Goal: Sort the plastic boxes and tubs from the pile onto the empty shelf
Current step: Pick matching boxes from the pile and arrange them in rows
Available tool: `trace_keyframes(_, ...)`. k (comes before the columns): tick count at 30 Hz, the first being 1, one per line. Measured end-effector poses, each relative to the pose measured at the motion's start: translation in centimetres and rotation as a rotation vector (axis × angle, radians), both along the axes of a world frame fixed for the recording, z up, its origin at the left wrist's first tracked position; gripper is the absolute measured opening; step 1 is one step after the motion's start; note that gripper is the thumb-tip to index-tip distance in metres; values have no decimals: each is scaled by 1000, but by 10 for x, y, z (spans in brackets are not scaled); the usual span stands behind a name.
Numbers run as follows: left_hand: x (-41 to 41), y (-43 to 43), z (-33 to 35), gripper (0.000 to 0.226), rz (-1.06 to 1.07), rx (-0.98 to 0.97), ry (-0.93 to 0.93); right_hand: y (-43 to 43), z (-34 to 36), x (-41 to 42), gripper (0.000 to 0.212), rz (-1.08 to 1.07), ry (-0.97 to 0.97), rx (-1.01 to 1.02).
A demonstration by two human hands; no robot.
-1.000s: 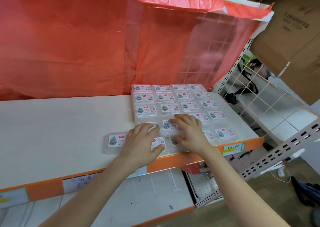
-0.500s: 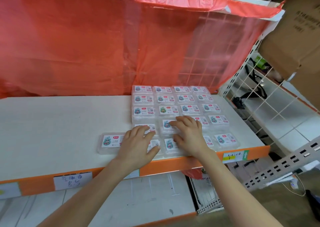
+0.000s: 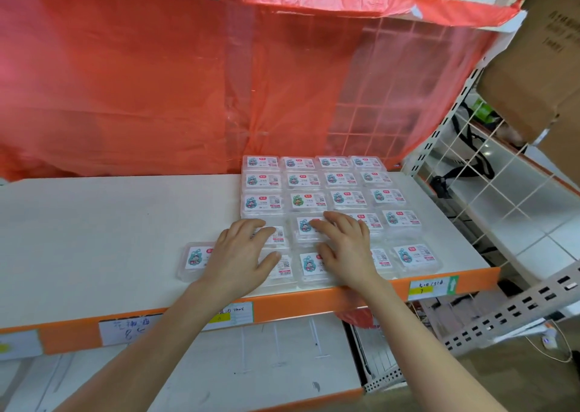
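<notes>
Fingers of the left hand lie straight and slightly spread, flat on top of the front rows of plastic boxes; the thumb points right, apart from the rest. The right hand lies just beside it, palm down. Its fingers are loosely fanned, and they press on the box lids without curling round any.

The clear, white-labelled boxes form a tight block four columns wide, edges touching, in the lower centre-right of the frame. The block runs from the front of the white shelf back to the red plastic sheet that fills the upper half.

A single box of the same kind lies at the block's left, on the front row. Its right part is hidden under the left hand.

The shelf's orange front edge carries paper labels. A lower shelf shows beneath. A white wire grid stands at the right, with cardboard cartons in the upper right.
</notes>
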State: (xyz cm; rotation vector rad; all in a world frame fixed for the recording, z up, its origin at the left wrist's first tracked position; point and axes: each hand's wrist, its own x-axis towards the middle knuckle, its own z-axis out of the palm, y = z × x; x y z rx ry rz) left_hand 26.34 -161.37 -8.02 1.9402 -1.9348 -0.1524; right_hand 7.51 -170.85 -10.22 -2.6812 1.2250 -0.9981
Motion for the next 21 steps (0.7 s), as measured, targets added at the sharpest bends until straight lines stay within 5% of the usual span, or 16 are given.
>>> trace_keyframes(8, 27, 15, 2, 89, 135, 59, -33, -1, 1, -1, 43, -23, 3, 66)
trace_keyframes(21, 50, 41, 2, 73, 124, 309, -23, 8, 29, 9, 63, -94, 204, 316)
